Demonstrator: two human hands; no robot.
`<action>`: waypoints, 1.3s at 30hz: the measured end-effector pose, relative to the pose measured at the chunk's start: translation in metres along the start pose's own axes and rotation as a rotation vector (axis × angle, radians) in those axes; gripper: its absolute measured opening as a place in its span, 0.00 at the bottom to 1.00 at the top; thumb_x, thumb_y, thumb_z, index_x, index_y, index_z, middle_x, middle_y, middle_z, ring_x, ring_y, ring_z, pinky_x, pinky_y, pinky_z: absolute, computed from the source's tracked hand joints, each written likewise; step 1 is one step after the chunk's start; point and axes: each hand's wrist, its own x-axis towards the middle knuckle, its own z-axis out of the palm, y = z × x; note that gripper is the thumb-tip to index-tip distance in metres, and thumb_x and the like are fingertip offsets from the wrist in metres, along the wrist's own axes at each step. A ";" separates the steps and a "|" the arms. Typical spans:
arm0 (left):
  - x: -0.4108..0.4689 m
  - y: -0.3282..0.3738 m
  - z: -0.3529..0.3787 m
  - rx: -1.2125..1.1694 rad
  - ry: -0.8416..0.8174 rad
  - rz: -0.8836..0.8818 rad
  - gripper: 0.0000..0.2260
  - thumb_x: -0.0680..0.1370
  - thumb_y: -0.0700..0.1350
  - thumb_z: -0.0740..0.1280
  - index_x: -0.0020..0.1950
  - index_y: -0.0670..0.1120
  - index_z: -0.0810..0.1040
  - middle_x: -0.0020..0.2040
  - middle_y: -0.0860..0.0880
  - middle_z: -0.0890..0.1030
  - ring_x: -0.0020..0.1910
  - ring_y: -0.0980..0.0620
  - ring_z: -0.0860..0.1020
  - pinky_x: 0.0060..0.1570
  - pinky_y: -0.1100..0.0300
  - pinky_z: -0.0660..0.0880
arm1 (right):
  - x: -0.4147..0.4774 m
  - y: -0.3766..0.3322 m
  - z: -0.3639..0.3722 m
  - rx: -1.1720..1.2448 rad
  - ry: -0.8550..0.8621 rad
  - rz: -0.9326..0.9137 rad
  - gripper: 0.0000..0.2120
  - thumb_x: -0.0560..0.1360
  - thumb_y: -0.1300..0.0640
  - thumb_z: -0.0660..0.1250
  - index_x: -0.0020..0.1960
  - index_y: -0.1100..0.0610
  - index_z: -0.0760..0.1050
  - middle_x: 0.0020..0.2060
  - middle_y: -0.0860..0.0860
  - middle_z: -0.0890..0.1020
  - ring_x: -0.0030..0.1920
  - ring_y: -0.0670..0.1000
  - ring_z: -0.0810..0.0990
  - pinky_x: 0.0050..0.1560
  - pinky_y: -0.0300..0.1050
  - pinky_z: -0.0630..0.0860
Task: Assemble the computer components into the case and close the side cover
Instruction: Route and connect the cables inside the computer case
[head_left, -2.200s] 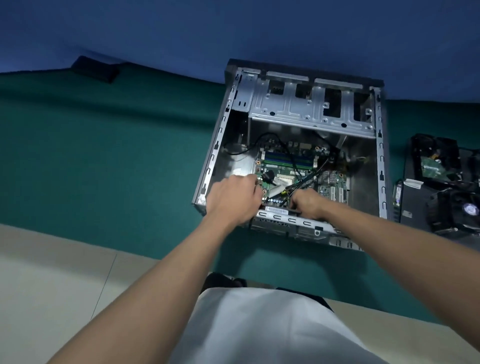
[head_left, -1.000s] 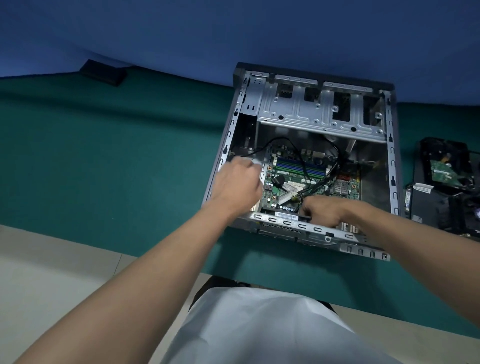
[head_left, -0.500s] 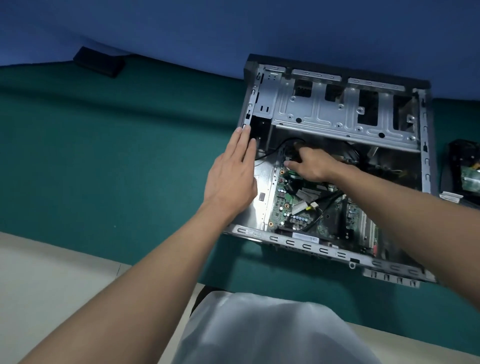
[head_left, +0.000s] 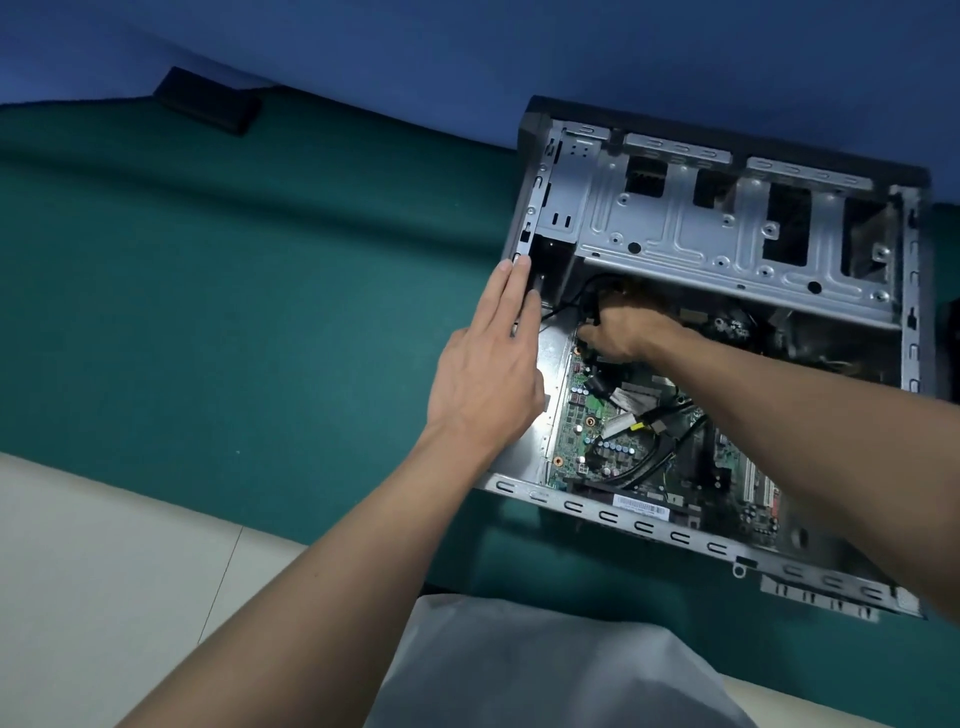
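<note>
pc case (head_left: 644, 526) lies open on green surface (head_left: 260, 312) w/ motherboard (head_left: 587, 441) already in. left hand (head_left: 488, 374) flat, grip released, steadying case edge; right hand (head_left: 628, 332) grip curled on black cable (head_left: 571, 301). drive bays (head_left: 701, 234) look empty, side cover not on: much left.

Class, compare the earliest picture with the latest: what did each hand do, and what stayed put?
The left hand moved from the near corner of the case and now lies flat on its left wall. The right hand reached deeper and grips the black cable under the drive cage. The circuit board stayed seated.
</note>
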 end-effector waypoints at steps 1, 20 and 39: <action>0.000 0.000 0.000 -0.001 -0.003 -0.002 0.27 0.77 0.45 0.61 0.75 0.40 0.61 0.80 0.46 0.47 0.79 0.50 0.44 0.49 0.57 0.77 | 0.000 0.000 0.001 -0.009 0.001 -0.002 0.16 0.81 0.44 0.54 0.46 0.55 0.69 0.46 0.53 0.74 0.44 0.52 0.73 0.51 0.49 0.72; -0.005 0.001 -0.003 0.093 -0.027 0.050 0.18 0.74 0.52 0.69 0.58 0.43 0.75 0.80 0.42 0.45 0.79 0.47 0.44 0.72 0.50 0.54 | -0.076 0.049 -0.025 0.110 0.393 -0.091 0.14 0.79 0.47 0.60 0.47 0.58 0.72 0.48 0.61 0.80 0.47 0.60 0.77 0.43 0.48 0.69; -0.015 0.091 0.019 -0.519 -0.659 0.035 0.16 0.81 0.57 0.58 0.60 0.49 0.76 0.56 0.45 0.80 0.51 0.45 0.77 0.53 0.51 0.74 | -0.112 0.097 0.033 0.529 0.215 0.568 0.34 0.76 0.61 0.61 0.77 0.61 0.48 0.77 0.57 0.48 0.76 0.58 0.50 0.76 0.55 0.52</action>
